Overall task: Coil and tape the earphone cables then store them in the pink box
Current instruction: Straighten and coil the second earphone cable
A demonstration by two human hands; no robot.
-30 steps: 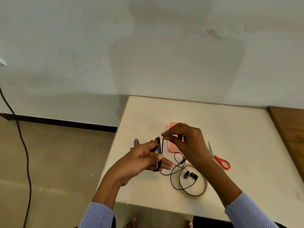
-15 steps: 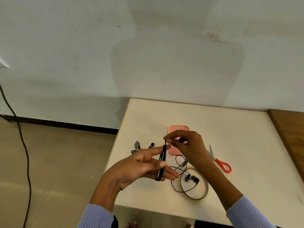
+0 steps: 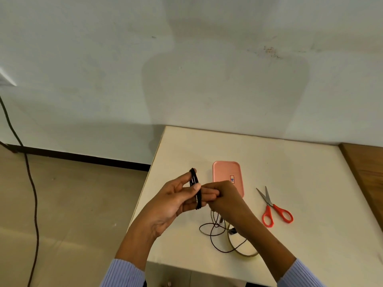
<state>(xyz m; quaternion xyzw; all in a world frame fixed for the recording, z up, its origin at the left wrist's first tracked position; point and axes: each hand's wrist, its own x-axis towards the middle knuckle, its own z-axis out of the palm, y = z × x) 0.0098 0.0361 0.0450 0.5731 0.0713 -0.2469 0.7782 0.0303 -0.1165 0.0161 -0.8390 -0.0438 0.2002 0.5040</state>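
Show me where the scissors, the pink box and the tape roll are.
scissors (image 3: 274, 206): head view, at the pivot above the red handles.
pink box (image 3: 226, 171): head view, on its bare pink top.
tape roll (image 3: 246, 254): head view, on its near rim, beside the arm.

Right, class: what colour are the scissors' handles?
Red-orange; the scissors show clearly in the head view.

Scissors lie right of the box; tape roll nearer.
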